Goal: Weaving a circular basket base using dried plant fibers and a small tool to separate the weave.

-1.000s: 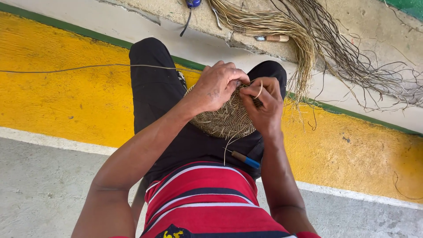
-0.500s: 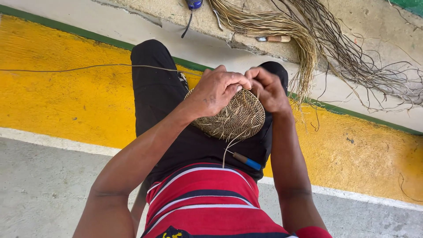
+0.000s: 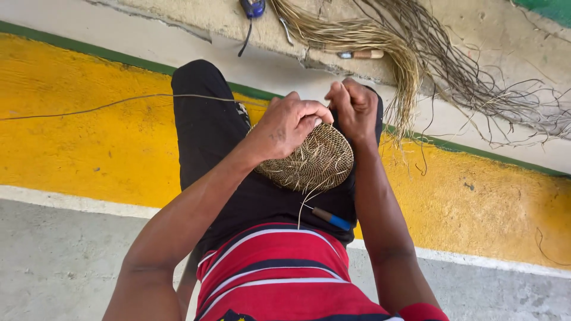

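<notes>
Left hand point(image 3: 289, 123): fingers curled, gripping top edge of round woven straw-coloured disc point(image 3: 315, 160).
Right hand point(image 3: 355, 109): closed in a fist at disc's upper right rim.
Disc: on lap, over black trousers point(image 3: 208, 131).
Nearby: loose bundle of dry fibre strands point(image 3: 380, 41) on floor ahead.

Both bare forearms are reaching forward from the bottom edge of the view and converging over the lap. The left hand point(image 3: 289, 123) is lying palm down with its wrist slightly bent, the back of the hand facing up, and its fingers point(image 3: 312, 113) are curling inward and pinching together at the tips. The right hand point(image 3: 355, 109) is sitting just beside it, closed into a loose fist with knuckles turned upward and the thumb tucked against the fingers. The two hands are nearly touching at the fingertips. The left elbow is angling outward; the right forearm is running almost straight down.
</notes>
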